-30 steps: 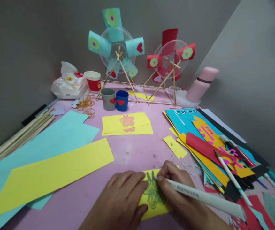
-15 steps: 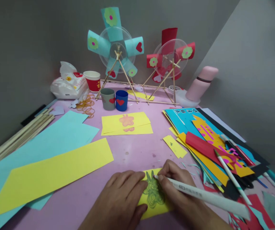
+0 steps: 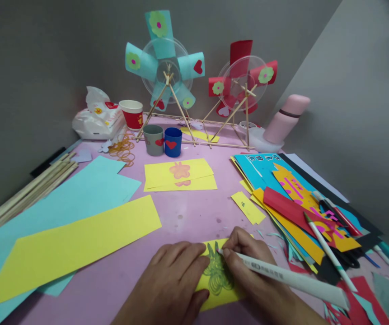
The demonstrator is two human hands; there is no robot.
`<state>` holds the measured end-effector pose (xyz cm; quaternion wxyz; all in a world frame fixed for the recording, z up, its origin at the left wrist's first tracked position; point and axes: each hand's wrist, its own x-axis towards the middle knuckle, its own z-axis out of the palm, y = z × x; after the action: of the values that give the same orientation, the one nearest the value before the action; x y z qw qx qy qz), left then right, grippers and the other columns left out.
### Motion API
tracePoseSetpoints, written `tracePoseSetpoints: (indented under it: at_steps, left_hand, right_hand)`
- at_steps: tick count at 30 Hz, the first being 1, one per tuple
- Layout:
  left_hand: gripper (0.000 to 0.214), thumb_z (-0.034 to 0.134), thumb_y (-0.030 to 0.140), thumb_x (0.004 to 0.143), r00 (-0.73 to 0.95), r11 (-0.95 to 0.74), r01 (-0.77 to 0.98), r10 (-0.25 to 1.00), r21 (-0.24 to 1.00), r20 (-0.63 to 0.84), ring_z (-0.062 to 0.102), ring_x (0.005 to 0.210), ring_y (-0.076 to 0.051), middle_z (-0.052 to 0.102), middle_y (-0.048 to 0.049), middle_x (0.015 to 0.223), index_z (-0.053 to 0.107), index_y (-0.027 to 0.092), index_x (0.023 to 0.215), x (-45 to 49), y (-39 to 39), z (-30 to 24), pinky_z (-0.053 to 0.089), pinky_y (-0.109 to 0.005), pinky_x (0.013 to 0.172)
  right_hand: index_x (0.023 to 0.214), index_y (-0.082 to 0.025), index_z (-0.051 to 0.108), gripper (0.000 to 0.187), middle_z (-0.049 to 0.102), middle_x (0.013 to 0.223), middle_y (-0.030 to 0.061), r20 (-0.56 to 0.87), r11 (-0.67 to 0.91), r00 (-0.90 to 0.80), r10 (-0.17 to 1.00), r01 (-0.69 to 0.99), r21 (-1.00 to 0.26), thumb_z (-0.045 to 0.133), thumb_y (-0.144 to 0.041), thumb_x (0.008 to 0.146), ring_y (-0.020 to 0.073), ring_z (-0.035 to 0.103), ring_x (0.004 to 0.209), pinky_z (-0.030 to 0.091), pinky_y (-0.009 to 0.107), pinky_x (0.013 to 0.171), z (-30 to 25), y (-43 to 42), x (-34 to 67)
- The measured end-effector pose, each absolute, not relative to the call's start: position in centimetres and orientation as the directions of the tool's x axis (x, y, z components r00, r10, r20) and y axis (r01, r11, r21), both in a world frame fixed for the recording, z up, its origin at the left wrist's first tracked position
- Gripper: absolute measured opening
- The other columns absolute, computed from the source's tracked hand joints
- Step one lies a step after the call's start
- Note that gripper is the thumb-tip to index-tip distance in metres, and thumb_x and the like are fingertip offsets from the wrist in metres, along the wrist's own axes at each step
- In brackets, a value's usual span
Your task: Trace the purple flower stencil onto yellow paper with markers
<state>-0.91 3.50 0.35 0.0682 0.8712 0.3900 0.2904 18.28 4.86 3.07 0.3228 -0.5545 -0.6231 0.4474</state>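
Yellow card: the yellow rectangular paper card (image 3: pixel 219 299) lies in front of me, near edge towards my body, far right corner showing past my knuckles; clock directions run from it.
Drawing: a dark-green lobed outline with two long upright points (image 3: pixel 218 273) sits mid-card.
Left hand: my left hand (image 3: pixel 175 277) rests at 9 o'clock, fingers laid flat and together over the card's left edge, gripping nothing.
Right hand: my right hand (image 3: pixel 250 262) at 3 o'clock pinches a thick white marker (image 3: pixel 289 276), its butt pointing to 4; whether the tip touches the paper or sits just above, I can't quite tell.
Open room: bare pink-purple tabletop (image 3: pixel 194 219) spreads at 12, up to two yellow cards printed in orange-pink (image 3: pixel 180 175) at 11, and also at 9, between my left hand and the long yellow paper strip (image 3: pixel 75 248).
Tight side: small yellow paper slips (image 3: pixel 247 207) lie at 1; a green-tipped slim white marker (image 3: pixel 330 250) lies at 3.
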Motion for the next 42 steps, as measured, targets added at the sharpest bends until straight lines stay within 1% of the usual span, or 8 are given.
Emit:
tracePoseSetpoints:
  at_steps: [3, 7, 11, 20, 29, 34, 37, 42]
  left_hand:
    - [0.026, 0.042, 0.027, 0.091, 0.533, -0.693, 0.646, 0.709, 0.32, 0.462, 0.056, 0.099, -0.021, 0.064, -0.0034, 0.112, 0.057, 0.023, 0.111, -0.9, 3.4, 0.2, 0.043, -0.035, 0.086]
    - [0.026, 0.039, 0.03, 0.094, 0.505, -0.691, 0.636, 0.709, 0.342, 0.492, 0.057, 0.097, -0.02, 0.065, -0.0025, 0.111, 0.058, 0.024, 0.11, -0.9, 3.5, 0.2, 0.043, -0.034, 0.085]
    - [0.026, 0.038, 0.032, 0.095, 0.509, -0.688, 0.638, 0.714, 0.346, 0.481, 0.057, 0.096, -0.02, 0.065, -0.0012, 0.111, 0.058, 0.024, 0.11, -0.9, 3.5, 0.4, 0.043, -0.034, 0.084]
    - [0.027, 0.039, 0.032, 0.096, 0.504, -0.687, 0.639, 0.714, 0.347, 0.486, 0.057, 0.096, -0.02, 0.065, -0.002, 0.111, 0.059, 0.024, 0.111, -0.8, 3.6, 0.4, 0.043, -0.033, 0.084]
    - [0.027, 0.038, 0.033, 0.096, 0.514, -0.697, 0.635, 0.703, 0.333, 0.491, 0.057, 0.096, -0.02, 0.065, -0.0025, 0.11, 0.059, 0.023, 0.111, -1.0, 3.3, 0.5, 0.043, -0.033, 0.084]
    - [0.028, 0.036, 0.033, 0.097, 0.502, -0.691, 0.625, 0.712, 0.363, 0.492, 0.056, 0.097, -0.019, 0.065, -0.0008, 0.112, 0.059, 0.024, 0.111, -0.8, 3.4, 0.5, 0.042, -0.034, 0.084]
    - [0.027, 0.037, 0.034, 0.097, 0.499, -0.689, 0.624, 0.714, 0.368, 0.491, 0.056, 0.097, -0.019, 0.065, -0.0002, 0.112, 0.059, 0.024, 0.11, -0.8, 3.5, 0.2, 0.041, -0.033, 0.084]
    - [0.027, 0.038, 0.034, 0.096, 0.494, -0.695, 0.623, 0.705, 0.359, 0.509, 0.056, 0.097, -0.019, 0.066, 0.0, 0.111, 0.06, 0.024, 0.107, -0.8, 3.7, 0.2, 0.041, -0.033, 0.085]
  right_hand:
    - [0.07, -0.023, 0.042, 0.015, 0.037, 0.052, -0.0069, -0.096, -0.011, -0.18, 0.979, 0.427, -0.904, 0.043, -0.03, 0.084, 0.0124, 0.036, 0.047, 0.025, 0.024, 0.046, 3.3, 4.8, 18.1]
    - [0.071, -0.023, 0.043, 0.015, 0.039, 0.053, -0.0064, -0.1, 0.002, -0.2, 0.975, 0.454, -0.891, 0.042, -0.03, 0.085, 0.0129, 0.039, 0.048, 0.026, 0.025, 0.046, 3.5, 4.7, 18.2]
    - [0.07, -0.023, 0.043, 0.015, 0.041, 0.053, -0.0059, -0.089, 0.019, -0.199, 0.976, 0.484, -0.875, 0.042, -0.029, 0.083, 0.0131, 0.04, 0.049, 0.027, 0.025, 0.047, 3.5, 4.7, 18.3]
    - [0.067, -0.023, 0.041, 0.015, 0.039, 0.052, -0.0062, -0.099, 0.001, -0.179, 0.979, 0.486, -0.874, 0.042, -0.032, 0.08, 0.0128, 0.039, 0.047, 0.027, 0.024, 0.045, 4.0, 5.0, 17.9]
    - [0.068, -0.023, 0.042, 0.015, 0.041, 0.051, -0.0058, -0.089, 0.022, -0.195, 0.977, 0.506, -0.862, 0.041, -0.032, 0.081, 0.0134, 0.042, 0.046, 0.029, 0.024, 0.046, 3.9, 4.8, 18.1]
    - [0.068, -0.023, 0.044, 0.015, 0.041, 0.05, -0.0058, -0.088, 0.018, -0.183, 0.979, 0.509, -0.861, 0.042, -0.032, 0.079, 0.0128, 0.04, 0.045, 0.027, 0.024, 0.044, 3.8, 5.0, 18.0]
    - [0.067, -0.022, 0.044, 0.016, 0.04, 0.051, -0.0063, -0.097, -0.021, -0.158, 0.983, 0.427, -0.904, 0.046, -0.031, 0.08, 0.0119, 0.038, 0.047, 0.026, 0.023, 0.045, 3.5, 4.8, 18.1]
    - [0.071, -0.022, 0.045, 0.018, 0.04, 0.055, -0.0075, -0.142, -0.136, -0.04, 0.989, 0.127, -0.983, 0.056, -0.032, 0.08, 0.0096, 0.033, 0.049, 0.025, 0.021, 0.044, 2.8, 4.5, 18.3]
